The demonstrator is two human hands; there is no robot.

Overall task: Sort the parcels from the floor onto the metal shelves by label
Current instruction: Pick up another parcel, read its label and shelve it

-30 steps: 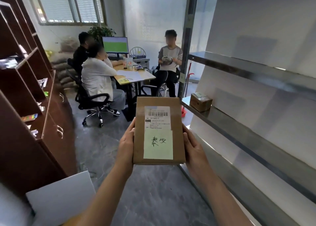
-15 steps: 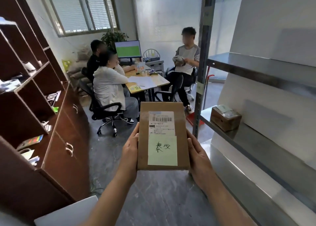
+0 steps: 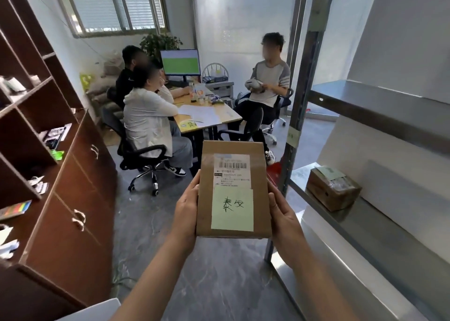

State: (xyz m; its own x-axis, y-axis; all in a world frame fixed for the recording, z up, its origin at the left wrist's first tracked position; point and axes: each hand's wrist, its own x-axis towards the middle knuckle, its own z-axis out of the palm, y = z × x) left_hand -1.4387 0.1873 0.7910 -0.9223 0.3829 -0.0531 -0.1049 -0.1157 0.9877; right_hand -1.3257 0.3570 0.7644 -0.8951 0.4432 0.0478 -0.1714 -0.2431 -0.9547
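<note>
Two hands carry one parcel [image 3: 207, 199]. The left hand [image 3: 186, 213] grips its left long edge and the right hand [image 3: 283, 221] grips its right long edge. A thumb lies on each front margin, and the fingers pass behind the cardboard, out of sight. The parcel is held upright in the air, off the floor, just left of the shelving upright [image 3: 295, 101], and it touches no shelf.

Change over the last second: the grip and the parcel's attitude are the same. The shelving now appears nearer, and the small box [image 3: 332, 189] on it appears larger. Judgement: the label check is complete or nearly so, the carry toward the shelving is under way, and placement is not yet done.

Count:
- Parcels in hand: one.
- Labels on it: two. A printed label [image 3: 232, 170] with a barcode sits above, and a green note [image 3: 232, 208] with handwriting sits below and overlaps its lower edge.
- Parcels already shelved: one, the small box, on the middle shelf [image 3: 379, 228] near the upright.
- Shelf levels in view: three, namely the upper shelf [image 3: 379, 101], the middle shelf and the lower shelf [image 3: 341, 272].
- Tags on the upright: one paper tag [image 3: 293, 137], with text too small to read.
- Persons seated at the desk [image 3: 229, 116]: three.
- Screens: one monitor [image 3: 180, 62].
</note>
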